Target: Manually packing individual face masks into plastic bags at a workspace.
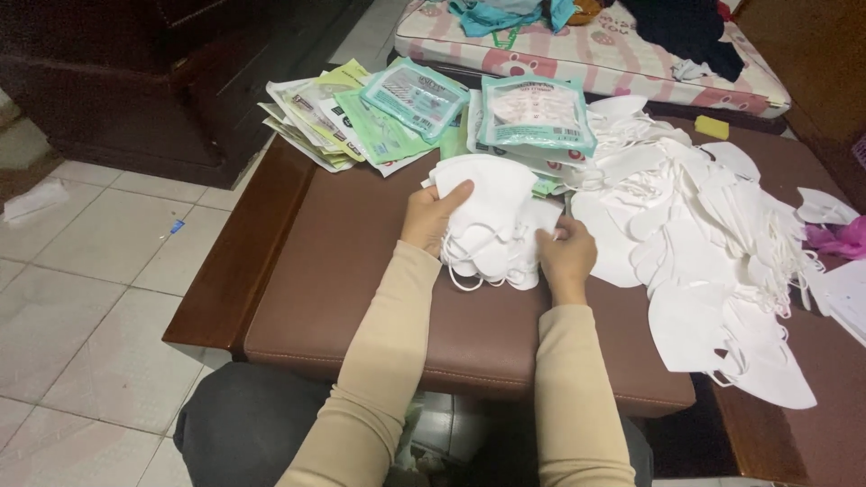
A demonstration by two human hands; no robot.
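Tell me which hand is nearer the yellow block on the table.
Right. The right hand sits below-left of the yellow block; the left hand lies farther left, across the held mask stack.

mat (595, 54): top cut by frame edge | packets (415, 117): print too small beside mat | paper (843, 298): cut off right

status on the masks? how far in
Done: hard to tell; several flat packets lie at the table's far edge. In hand: left hand and right hand hold a stack of white masks. Left: a big loose pile of masks on the right.
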